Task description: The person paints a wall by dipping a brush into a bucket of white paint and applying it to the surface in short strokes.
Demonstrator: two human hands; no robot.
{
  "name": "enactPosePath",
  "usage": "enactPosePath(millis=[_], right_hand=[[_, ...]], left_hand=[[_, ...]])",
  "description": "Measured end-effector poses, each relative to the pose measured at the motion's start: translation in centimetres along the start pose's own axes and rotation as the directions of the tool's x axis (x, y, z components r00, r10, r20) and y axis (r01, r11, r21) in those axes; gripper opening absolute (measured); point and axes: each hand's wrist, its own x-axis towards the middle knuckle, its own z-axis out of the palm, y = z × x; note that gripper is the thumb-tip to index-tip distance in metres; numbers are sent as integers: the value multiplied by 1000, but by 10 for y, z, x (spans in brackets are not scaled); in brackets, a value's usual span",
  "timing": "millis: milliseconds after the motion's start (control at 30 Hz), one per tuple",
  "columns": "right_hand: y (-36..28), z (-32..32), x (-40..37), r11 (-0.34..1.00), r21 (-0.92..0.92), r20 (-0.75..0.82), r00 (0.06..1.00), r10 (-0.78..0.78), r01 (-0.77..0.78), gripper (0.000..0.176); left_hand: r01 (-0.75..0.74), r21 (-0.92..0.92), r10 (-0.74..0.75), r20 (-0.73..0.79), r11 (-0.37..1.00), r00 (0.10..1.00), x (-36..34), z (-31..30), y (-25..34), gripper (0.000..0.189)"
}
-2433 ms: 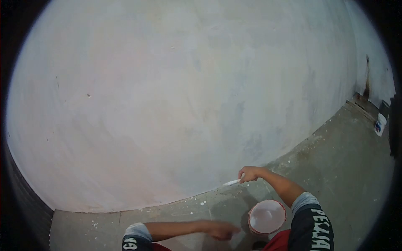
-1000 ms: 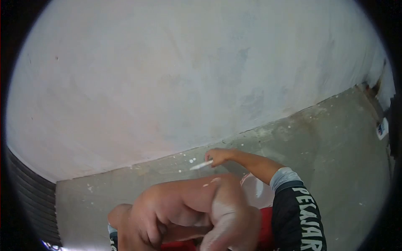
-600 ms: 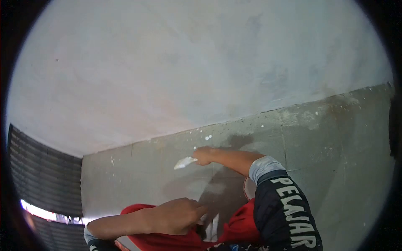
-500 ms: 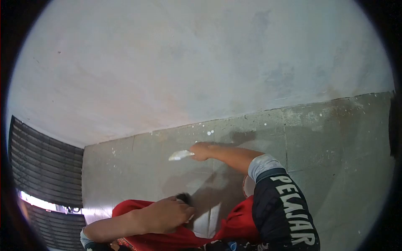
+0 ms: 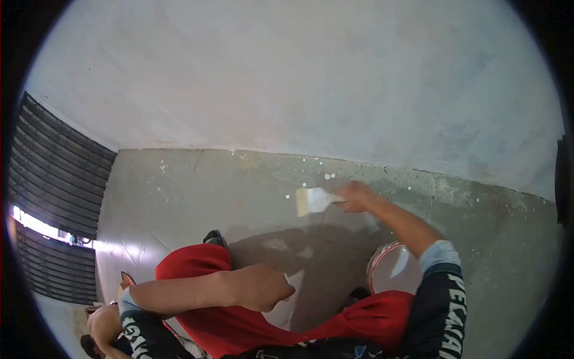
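Observation:
A paintbrush [image 5: 313, 201] with a white ferrule and pale bristles is gripped by its handle in my right hand [image 5: 357, 197]. It is held above the grey floor, bristles pointing left, a short way from the wall [image 5: 299, 78]. To the right of my legs stands a paint bucket [image 5: 394, 270] with a red-patterned rim and pale contents, partly hidden by my right arm and knee. My left hand [image 5: 263, 288] is closed in front of my red trousers [image 5: 197, 263]; its curled fingers hide whatever may be inside.
White paint spots [image 5: 329, 176] dot the floor [image 5: 167, 203] along the foot of the wall. A dark slatted shutter [image 5: 57, 167] stands at the left. Another person [image 5: 106, 328] is at the lower left, close to my left sleeve.
My view has shifted, bringing the bucket and the other person into sight. The brush has turned so its broad side shows. My left hand stays closed near my legs.

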Motion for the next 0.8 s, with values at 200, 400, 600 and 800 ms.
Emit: enactPosePath(millis=[200, 400, 600, 800], right_hand=[[83, -17, -152, 923, -97, -182, 918, 352, -373, 27], [62, 27, -340, 415, 264, -280, 342, 897, -871, 26], [35, 90, -336, -283, 959, 281, 66, 957, 27, 28], [19, 96, -307, -357, 934, 354, 172, 919, -12, 27]], left_hand=[[-194, 81, 202, -99, 978, 974, -14, 43, -53, 27], [-2, 152, 2, -5, 988, 1000, -79, 21, -69, 33], [-196, 163, 229, -213, 967, 950, -89, 10, -104, 39], [-246, 244, 309, -270, 938, 912, -102, 12, -156, 23]])
